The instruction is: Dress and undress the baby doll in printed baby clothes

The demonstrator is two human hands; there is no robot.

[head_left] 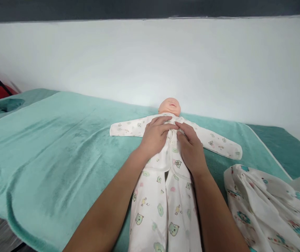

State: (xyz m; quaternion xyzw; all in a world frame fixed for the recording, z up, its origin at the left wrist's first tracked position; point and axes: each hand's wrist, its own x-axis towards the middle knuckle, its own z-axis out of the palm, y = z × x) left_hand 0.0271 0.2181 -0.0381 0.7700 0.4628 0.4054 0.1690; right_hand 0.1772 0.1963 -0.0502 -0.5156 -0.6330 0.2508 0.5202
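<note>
Both hands sit on the doll's chest. From my remote seat I see the left hand with its fingers curled inward, gathering the front of the sleepsuit just under the collar. The right hand meets it fingertip to fingertip, pinching the same strip of fabric at the centre seam. Both are closed on the cloth rather than lying flat. I cannot see either thumb clearly.

The sleepsuit lies directly under the hands and runs back toward me between the forearms. It is soft white cotton, printed with small pastel bears in green, pink and yellow. Its front stands slightly parted below the hands, and a small snap shows just beside the right fingertips. Both sleeves lie spread flat to either side, empty-looking and tapering to rounded cuffs.

The doll wears it and lies on its back. Its smooth, bald plastic head points at the far edge of the blanket, just beyond the fingertips.

That blanket is thick teal plush with a brushed nap, a rounded near left corner and a stitched hem.

Near its right edge, well apart from the right hand, lies a crumpled white muslin cloth, thin and wrinkled, with coloured prints.
</note>
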